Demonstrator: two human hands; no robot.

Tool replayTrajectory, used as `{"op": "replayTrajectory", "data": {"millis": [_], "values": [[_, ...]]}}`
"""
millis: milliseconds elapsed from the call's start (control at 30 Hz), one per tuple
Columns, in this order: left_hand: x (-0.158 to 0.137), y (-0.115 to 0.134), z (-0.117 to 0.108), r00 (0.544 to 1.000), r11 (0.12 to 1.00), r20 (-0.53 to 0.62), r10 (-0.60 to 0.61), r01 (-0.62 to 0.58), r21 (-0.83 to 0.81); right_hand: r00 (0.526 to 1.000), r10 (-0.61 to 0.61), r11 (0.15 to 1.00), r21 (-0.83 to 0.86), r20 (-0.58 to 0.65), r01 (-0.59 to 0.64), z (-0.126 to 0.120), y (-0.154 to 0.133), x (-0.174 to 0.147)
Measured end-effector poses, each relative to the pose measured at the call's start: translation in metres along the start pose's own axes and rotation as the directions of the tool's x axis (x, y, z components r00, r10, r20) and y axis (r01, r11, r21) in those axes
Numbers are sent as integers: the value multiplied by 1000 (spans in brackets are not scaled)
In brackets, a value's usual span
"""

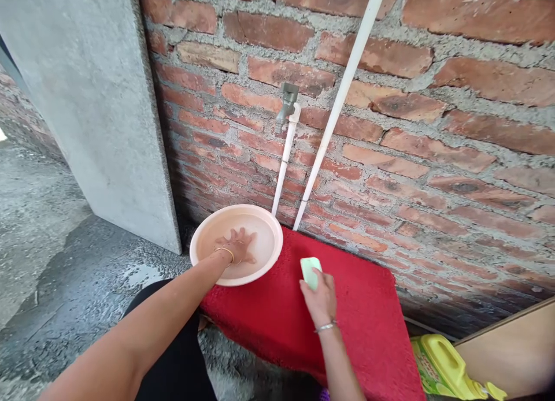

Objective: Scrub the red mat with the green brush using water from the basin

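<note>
My left hand (236, 245) is dipped into the water of a pale pink basin (200, 217), its fingers spread and nothing held in them. A thin bangle circles that wrist, by the basin's near rim. To the right, my right hand (319, 300) grips a light green bar of soap (310, 270) between thumb and fingers. It is over the red cloth (364, 308) that covers the low surface where the basin stands. The upper end of the soap sticks out beyond my fingers.
Behind the basin, a metal tap (287, 103) sits on a white pipe against the brick wall (455, 152). A longer white pipe (336, 115) slants up beside it. A grey slab (113, 112) stands at left on wet floor. A yellow jug (446, 366) lies at lower right.
</note>
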State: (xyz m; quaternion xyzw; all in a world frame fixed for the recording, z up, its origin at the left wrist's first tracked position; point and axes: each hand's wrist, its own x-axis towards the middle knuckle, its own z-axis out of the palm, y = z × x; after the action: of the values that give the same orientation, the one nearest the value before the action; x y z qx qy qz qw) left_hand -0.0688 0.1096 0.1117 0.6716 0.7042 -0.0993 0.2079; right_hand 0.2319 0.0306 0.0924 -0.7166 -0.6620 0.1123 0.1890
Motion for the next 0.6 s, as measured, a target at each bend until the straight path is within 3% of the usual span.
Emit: {"op": "replayTrajectory", "data": {"millis": [100, 200, 300, 400, 500, 600], "values": [[-2, 0, 0, 1000, 1000, -1, 10, -10, 24, 990, -120, 993, -14, 68, 121, 17, -47, 16], [-4, 0, -1, 1000, 999, -6, 15, -15, 40, 987, -130, 991, -27, 92, 133, 21, -47, 34], [-5, 3, -3, 1000, 999, -8, 13, -13, 39, 998, -14, 997, -77, 69, 19, -2, 3, 49], [-7, 6, -6, 1000, 1000, 5, 14, -14, 14, 972, 234, 962, -140, -22, -234, -53, 82, 50], [-9, 8, -9, 1000, 1000, -2, 19, -19, 0, 851, 504, 835, -169, -148, -524, -113, 157, 30], [-10, 8, -10, 1000, 1000, -14, 23, -23, -8, 731, 637, 722, -145, -245, -677, -152, 198, 7]]}}
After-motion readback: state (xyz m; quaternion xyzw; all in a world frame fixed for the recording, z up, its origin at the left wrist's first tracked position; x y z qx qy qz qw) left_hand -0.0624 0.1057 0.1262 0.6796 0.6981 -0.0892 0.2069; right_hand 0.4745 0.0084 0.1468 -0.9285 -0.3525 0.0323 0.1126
